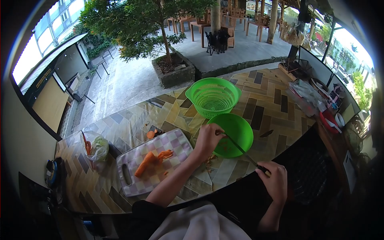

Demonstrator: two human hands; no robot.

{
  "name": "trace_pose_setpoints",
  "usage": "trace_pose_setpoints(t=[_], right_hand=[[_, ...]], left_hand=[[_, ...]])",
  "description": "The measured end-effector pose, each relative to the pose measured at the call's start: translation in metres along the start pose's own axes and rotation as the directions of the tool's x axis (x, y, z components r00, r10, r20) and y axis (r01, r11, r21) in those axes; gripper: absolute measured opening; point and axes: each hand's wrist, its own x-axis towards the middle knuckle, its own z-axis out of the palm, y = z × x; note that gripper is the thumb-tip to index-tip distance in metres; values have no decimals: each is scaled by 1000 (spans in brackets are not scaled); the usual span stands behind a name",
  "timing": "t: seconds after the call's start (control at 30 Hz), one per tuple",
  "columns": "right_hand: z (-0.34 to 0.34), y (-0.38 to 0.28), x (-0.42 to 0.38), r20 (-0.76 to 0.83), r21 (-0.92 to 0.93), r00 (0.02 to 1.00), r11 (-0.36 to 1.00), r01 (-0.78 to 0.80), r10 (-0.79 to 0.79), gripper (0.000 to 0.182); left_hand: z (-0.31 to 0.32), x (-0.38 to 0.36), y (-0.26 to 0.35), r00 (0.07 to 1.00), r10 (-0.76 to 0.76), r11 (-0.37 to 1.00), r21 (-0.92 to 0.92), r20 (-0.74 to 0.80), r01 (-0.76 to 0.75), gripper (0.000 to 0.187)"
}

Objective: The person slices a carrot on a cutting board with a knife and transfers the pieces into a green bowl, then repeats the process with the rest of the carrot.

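Observation:
A knife [241, 149] slants across a green bowl [243, 130]. Its dark handle sits in my right hand [274, 179], whose fingers are wrapped round it. My left hand [209, 139] is above the bowl's left side, with thumb and fingers pinched at the blade's tip; any small scrap between them is hidden. Left of that arm, a checkered cutting board [181, 140] bears a peeled carrot piece [145, 163] and a small pile of carrot strips [165, 154]. Some bits lie inside the bowl, too small to make out.
A green colander [213, 95] stands just behind the bowl. Carrot ends [151, 134] lie beyond the board. At left is a plastic bag [98, 147] of vegetables. Peel scraps [209, 161] litter the tabletop. Plastic bags and utensils [310, 94] crowd the right edge.

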Motion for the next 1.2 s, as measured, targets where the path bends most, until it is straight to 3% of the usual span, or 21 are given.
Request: trace_pose_setpoints(t=[0.23,0.33,0.43,0.83,0.93,1.03,1.2], right_hand=[[-2,4,-3,-12,28,1000,999,20,-19,23],[-1,4,-3,-9,-21,999,999,-31,31,23],[-3,3,-3,-7,-7,1000,1000,-13,13,23],[-6,3,-6,-17,18,1000,1000,-17,17,25],[-4,2,-5,-12,61,1000,998,10,-9,25],[-1,3,-5,-28,53,998,997,51,-50,25],[-12,-1,-7,55,83,998,996,-16,11,24]], left_hand=[[-2,0,-21,997,18,985,169,71,-30,15],[-2,-1,-17,997,34,986,163,74,-45,16],[-8,0,7,998,-3,999,-48,58,6,11],[-2,0,-20,998,36,989,143,45,-42,16],[-3,0,-11,1000,27,998,-60,-2,-27,16],[-6,2,-9,1000,24,999,-46,0,-24,15],[-8,6,-23,998,46,997,65,33,-48,16]])
